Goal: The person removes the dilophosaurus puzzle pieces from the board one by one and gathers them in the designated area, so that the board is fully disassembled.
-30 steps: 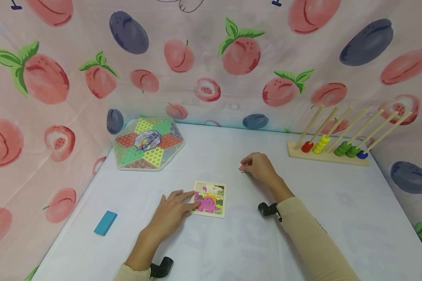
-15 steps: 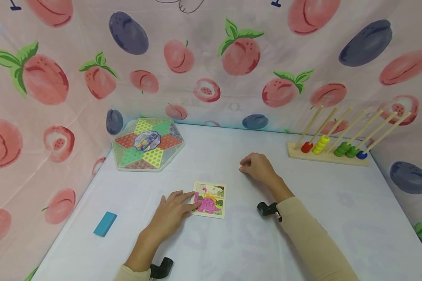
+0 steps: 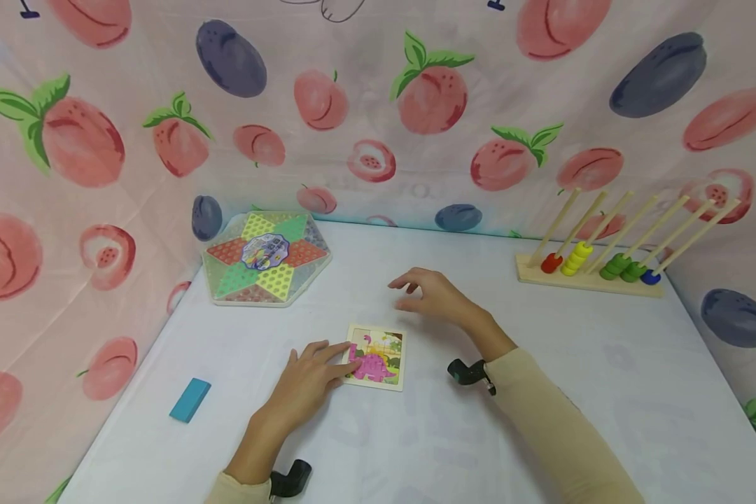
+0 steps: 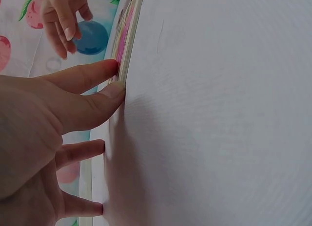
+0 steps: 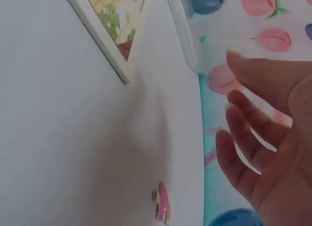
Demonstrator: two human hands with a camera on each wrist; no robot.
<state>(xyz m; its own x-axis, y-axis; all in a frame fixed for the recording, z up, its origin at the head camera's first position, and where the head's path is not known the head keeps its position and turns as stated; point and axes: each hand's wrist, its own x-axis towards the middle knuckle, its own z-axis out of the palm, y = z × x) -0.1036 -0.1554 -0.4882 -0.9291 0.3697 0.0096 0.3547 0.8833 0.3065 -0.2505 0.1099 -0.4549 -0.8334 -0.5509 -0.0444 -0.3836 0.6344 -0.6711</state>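
A small square jigsaw puzzle (image 3: 383, 360) with a pink dinosaur picture in a pale wooden frame lies on the white table. My left hand (image 3: 305, 383) rests at its left side, fingers spread and fairly straight. In the left wrist view its thumb and a fingertip touch the puzzle's edge (image 4: 128, 36). My right hand (image 3: 437, 299) hovers behind and right of the puzzle, fingers loosely bent, holding nothing. Below it in the right wrist view a loose pink puzzle piece (image 5: 164, 206) lies on the table; in the head view this hand hides it.
A hexagonal Chinese checkers board (image 3: 266, 260) lies at the back left. At the back right stands a wooden bead rack (image 3: 589, 281) with upright rods and coloured beads. A blue block (image 3: 190, 400) lies front left. Fruit-print cloth (image 3: 378, 105) hangs behind the table.
My right hand has let go of the pink puzzle piece and moved left, its fingers spreading apart. The left hand has stayed on the puzzle's edge.
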